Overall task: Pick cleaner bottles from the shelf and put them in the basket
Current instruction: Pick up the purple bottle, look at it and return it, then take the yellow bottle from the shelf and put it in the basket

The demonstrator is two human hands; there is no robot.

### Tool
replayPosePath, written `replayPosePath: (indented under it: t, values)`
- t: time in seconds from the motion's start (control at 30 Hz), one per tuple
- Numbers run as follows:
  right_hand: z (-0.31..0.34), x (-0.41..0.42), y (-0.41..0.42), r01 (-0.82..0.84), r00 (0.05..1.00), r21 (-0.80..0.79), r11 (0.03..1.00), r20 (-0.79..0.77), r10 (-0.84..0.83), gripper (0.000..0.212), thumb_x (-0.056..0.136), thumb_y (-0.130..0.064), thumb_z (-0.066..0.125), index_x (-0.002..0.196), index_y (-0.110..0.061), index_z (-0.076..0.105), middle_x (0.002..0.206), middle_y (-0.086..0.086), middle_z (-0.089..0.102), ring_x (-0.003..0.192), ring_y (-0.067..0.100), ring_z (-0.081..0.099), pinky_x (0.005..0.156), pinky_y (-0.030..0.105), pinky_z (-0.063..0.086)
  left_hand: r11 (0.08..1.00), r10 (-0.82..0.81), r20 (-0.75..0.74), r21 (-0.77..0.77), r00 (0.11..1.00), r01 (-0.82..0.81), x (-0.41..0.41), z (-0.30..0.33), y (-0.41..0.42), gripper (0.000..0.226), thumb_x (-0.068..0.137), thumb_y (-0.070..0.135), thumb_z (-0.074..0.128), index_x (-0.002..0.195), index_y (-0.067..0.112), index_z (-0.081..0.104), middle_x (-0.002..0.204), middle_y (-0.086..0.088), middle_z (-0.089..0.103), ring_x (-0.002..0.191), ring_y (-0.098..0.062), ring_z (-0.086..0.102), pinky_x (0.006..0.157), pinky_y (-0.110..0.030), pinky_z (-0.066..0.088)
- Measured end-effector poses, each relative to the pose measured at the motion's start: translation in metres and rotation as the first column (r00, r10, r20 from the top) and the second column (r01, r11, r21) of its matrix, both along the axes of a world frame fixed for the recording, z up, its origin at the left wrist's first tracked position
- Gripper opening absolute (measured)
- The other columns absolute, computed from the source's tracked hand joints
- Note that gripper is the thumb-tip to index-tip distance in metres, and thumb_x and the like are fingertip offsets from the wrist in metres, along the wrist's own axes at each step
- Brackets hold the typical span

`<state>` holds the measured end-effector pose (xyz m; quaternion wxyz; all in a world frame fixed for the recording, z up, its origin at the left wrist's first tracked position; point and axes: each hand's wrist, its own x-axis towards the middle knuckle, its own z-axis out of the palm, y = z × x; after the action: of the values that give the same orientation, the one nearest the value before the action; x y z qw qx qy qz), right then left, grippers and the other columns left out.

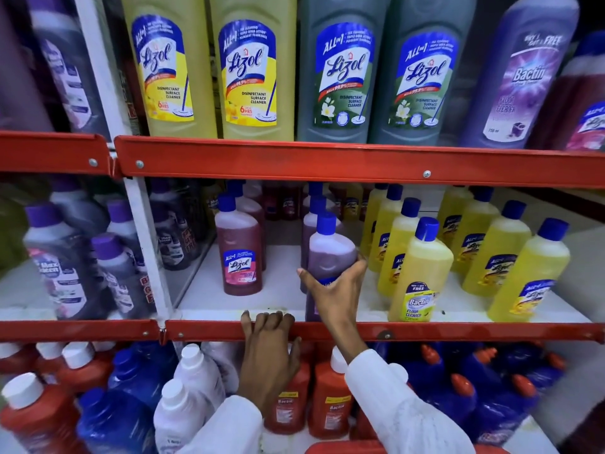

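White sleeves lowest in view; left hand [268,352] grips the red metal shelf rail [425,332], fingers curled over its edge, holding no bottle. Right hand [337,290] wraps the purple plastic cleaner bottle with blue cap [330,247], upright on the white shelf board just above that rail, between a pink Lizol bottle [240,257] and a yellow Bactin bottle [420,273]. Red basket rim [343,448] sits below the rail.

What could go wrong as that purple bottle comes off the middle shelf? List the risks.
1. The right hand grips the purple bottle close beside the yellow Bactin bottle at the shelf front; pulling out could knock it off.
2. More purple bottles stand right behind and may topple.
3. The left hand holds the red shelf edge, so only one hand carries the bottle; it might slip.
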<state>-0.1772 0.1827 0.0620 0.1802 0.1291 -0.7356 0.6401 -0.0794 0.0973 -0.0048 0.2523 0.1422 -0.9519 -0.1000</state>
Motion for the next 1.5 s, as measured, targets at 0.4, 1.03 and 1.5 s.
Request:
replayPosePath:
  t: [0.4, 1.03, 1.5]
  values:
    - [0.002, 0.02, 0.057, -0.029, 0.993, 0.032, 0.999, -0.113, 0.032, 0.095, 0.07, -0.041, 0.09, 0.145, -0.019, 0.035, 0.142, 0.005, 0.046, 0.129, 0.019, 0.048, 0.104, 0.033, 0.048, 0.999, -0.027, -0.05, -0.049, 0.998, 0.025, 0.008, -0.001, 0.003, 0.048, 0.08, 0.043, 0.053, 0.122, 0.019, 0.055, 0.125, -0.006, 0.063, 0.119, -0.029, 0.051, 0.111, -0.055, 0.027]
    - [0.002, -0.077, 0.159, 0.026, 1.0, 0.11, 0.994, 0.013, -0.028, 0.09, 0.063, -0.033, 0.091, 0.131, -0.004, 0.04, 0.123, 0.015, 0.06, 0.111, 0.034, 0.06, 0.079, 0.027, 0.043, 0.974, -0.222, 0.025, -0.043, 0.975, 0.223, -0.054, 0.018, 0.131, 0.051, 0.08, 0.025, 0.061, 0.128, 0.013, 0.049, 0.119, -0.007, 0.06, 0.111, -0.025, 0.05, 0.101, -0.036, 0.042]
    - [0.053, -0.048, 0.231, -0.569, 0.188, -0.8, -0.19, -0.352, 0.917, 0.082, 0.061, -0.041, 0.067, 0.129, -0.013, 0.031, 0.1, 0.003, 0.045, 0.075, 0.02, 0.051, 0.073, 0.038, 0.041, 0.981, -0.17, -0.003, 0.092, 0.986, 0.169, -0.061, 0.003, 0.134, 0.049, 0.076, 0.026, 0.064, 0.124, 0.021, 0.053, 0.112, -0.001, 0.062, 0.104, -0.026, 0.051, 0.092, -0.037, 0.044]
